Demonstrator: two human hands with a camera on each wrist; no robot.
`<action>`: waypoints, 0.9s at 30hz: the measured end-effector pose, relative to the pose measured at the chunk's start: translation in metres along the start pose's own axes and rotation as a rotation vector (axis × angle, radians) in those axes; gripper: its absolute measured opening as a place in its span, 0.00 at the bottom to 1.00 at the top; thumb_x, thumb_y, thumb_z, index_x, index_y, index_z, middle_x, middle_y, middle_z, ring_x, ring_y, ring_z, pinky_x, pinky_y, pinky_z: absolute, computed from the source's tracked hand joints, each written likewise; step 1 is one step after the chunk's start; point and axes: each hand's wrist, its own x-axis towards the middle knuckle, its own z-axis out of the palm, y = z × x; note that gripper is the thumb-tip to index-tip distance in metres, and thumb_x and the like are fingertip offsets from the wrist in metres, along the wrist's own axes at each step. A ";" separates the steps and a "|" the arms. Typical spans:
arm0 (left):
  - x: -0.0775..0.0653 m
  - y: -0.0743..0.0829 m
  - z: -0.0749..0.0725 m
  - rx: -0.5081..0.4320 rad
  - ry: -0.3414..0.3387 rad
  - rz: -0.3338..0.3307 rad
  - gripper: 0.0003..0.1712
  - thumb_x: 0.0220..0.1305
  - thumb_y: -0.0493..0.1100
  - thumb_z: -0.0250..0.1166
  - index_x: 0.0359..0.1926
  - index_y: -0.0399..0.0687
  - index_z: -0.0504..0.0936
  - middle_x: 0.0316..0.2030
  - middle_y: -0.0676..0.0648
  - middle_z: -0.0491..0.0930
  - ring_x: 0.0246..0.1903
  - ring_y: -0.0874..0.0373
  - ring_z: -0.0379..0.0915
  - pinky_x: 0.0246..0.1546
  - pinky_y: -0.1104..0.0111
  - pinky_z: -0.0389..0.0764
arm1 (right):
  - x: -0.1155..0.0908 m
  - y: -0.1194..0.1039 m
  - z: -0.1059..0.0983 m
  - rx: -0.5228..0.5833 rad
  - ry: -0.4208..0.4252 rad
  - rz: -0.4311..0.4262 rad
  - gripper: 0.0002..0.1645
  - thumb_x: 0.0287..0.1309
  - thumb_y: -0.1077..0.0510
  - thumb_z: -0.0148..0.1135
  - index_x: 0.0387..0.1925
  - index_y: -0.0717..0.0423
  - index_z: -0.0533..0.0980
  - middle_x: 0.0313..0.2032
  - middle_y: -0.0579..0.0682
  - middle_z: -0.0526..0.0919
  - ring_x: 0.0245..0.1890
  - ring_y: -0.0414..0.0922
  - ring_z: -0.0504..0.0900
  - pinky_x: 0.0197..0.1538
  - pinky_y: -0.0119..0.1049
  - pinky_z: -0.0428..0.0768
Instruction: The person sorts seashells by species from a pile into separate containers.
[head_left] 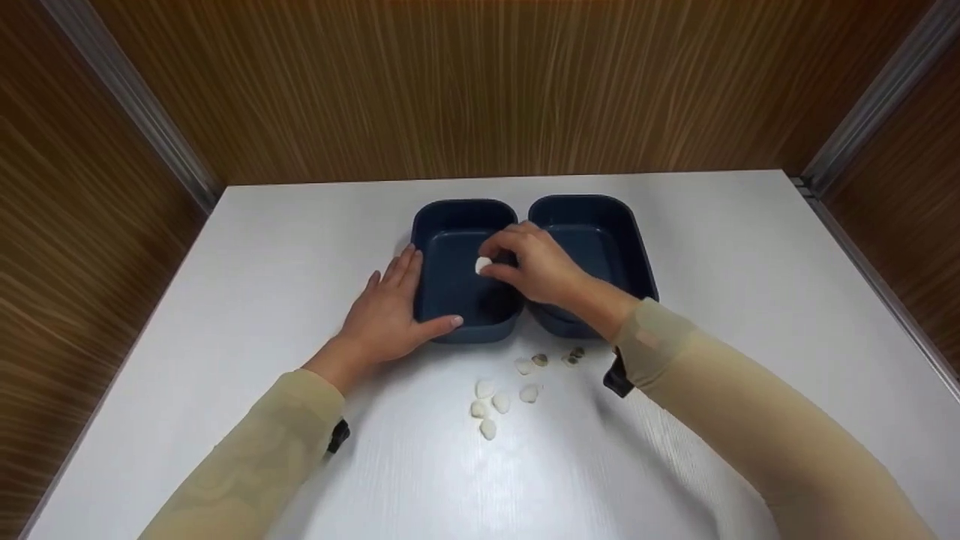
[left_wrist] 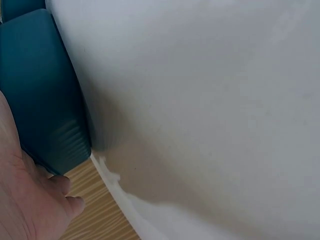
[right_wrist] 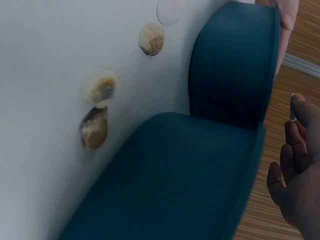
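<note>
The right hand (head_left: 536, 264) is out over the left of two dark blue rectangular plastic tubs (head_left: 463, 266), thumb and fingertips pinching a small white shell (head_left: 483, 264) and holding it above that tub's floor, clear of the bottom. The wrist crosses the near corner of the right dark blue tub (head_left: 592, 255), so part of its front wall is hidden behind the beige sleeve (head_left: 720, 405). The two tubs sit side by side in the middle of the white table (head_left: 750, 247), their inner walls touching or very nearly so. The left hand (head_left: 386, 315) lies flat on the table against the left tub's outer wall, fingers straight along the side and the thumb stretched across the near corner; the left wrist view shows the palm (left_wrist: 25, 200) right up against the rounded blue wall (left_wrist: 42, 90). On the table just in front of the tubs is a loose scatter of shells: a cluster of white ones (head_left: 491, 405) nearer the person, and a few brown-marked ones (head_left: 559, 358) close to the tubs' front edge. The right wrist view picks those up well, ribbed and tan (right_wrist: 100, 87), lying beside the blue wall (right_wrist: 200, 170); the fingers (right_wrist: 300, 165) there are dark and shadowed, and the shell itself is hard to make out. Wood-grain panels (head_left: 480, 90) close in the table behind and on both sides.
</note>
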 end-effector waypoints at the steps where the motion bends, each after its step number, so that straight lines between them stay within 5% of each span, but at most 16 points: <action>1: 0.000 0.001 0.000 0.002 0.000 0.001 0.75 0.60 0.91 0.47 0.86 0.41 0.38 0.86 0.44 0.35 0.84 0.50 0.33 0.80 0.46 0.41 | 0.003 0.001 0.002 -0.006 -0.007 0.013 0.15 0.69 0.54 0.73 0.51 0.58 0.86 0.46 0.54 0.87 0.50 0.53 0.80 0.59 0.48 0.78; 15: 0.000 0.004 0.000 -0.007 0.004 0.018 0.74 0.61 0.90 0.47 0.86 0.40 0.38 0.86 0.43 0.36 0.84 0.49 0.34 0.80 0.45 0.42 | 0.013 0.006 0.010 0.000 -0.032 0.084 0.16 0.72 0.55 0.70 0.55 0.58 0.85 0.50 0.56 0.86 0.53 0.52 0.82 0.62 0.47 0.78; 27: -0.003 0.000 -0.002 -0.013 0.016 0.009 0.74 0.61 0.89 0.50 0.86 0.41 0.39 0.86 0.43 0.36 0.84 0.47 0.37 0.80 0.46 0.42 | -0.035 -0.019 -0.021 0.141 0.126 -0.001 0.14 0.68 0.59 0.73 0.53 0.59 0.86 0.48 0.53 0.88 0.50 0.49 0.85 0.55 0.45 0.83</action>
